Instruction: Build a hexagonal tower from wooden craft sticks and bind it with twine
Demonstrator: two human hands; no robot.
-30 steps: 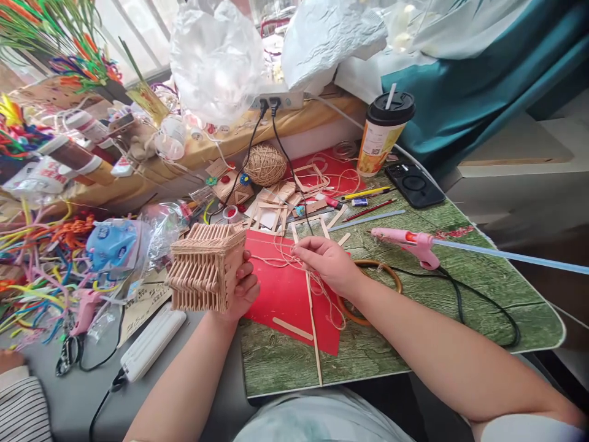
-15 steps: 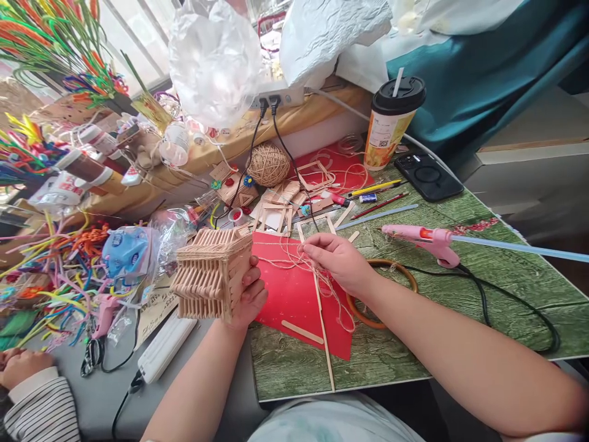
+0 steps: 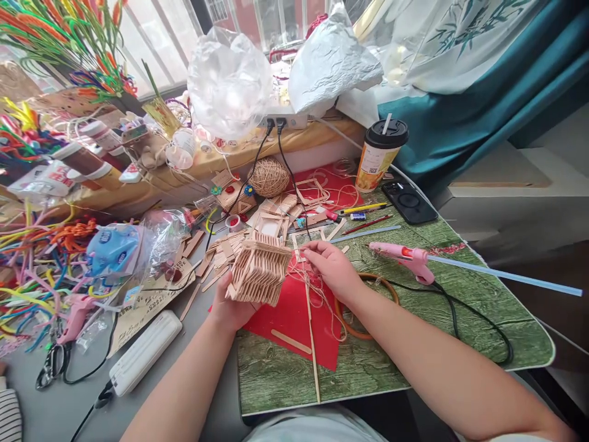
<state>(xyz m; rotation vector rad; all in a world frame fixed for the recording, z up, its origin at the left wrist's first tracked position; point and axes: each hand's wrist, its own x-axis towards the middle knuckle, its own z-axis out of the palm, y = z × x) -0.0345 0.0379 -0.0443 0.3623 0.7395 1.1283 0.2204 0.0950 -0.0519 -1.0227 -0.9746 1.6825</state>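
— What's in the left hand (image 3: pixel 229 309)?

— A stick house (image 3: pixel 260 270) of pale flat craft sticks, layered in ridged rows and tilted. The fingers are curled under its near left corner, gripping it. It is held above the left edge of the red sheet (image 3: pixel 294 307).

— And the right hand (image 3: pixel 330 267)?

— Just right of the house, nearly touching it. Thumb and forefinger are pinched on a strand of twine (image 3: pixel 318 296), the other fingers loosely curled. The twine trails in loose loops onto the sheet.

— What lies nearest?

— A long thin stick (image 3: pixel 313 356) running near to far across the green mat (image 3: pixel 414 350), and a flat craft stick (image 3: pixel 291 341) on the red sheet. The right forearm crosses a wooden ring (image 3: pixel 392 291) and hides part of it.

— Further out?

— A pink glue gun (image 3: pixel 405 258) on the right, its black cord looping over the mat. Loose sticks and small frames are heaped just beyond the house. Furthest are a twine ball (image 3: pixel 269 177), a lidded cup (image 3: pixel 381 156) and a black phone (image 3: pixel 409 201). Pipe cleaners (image 3: pixel 37 258) crowd the left.
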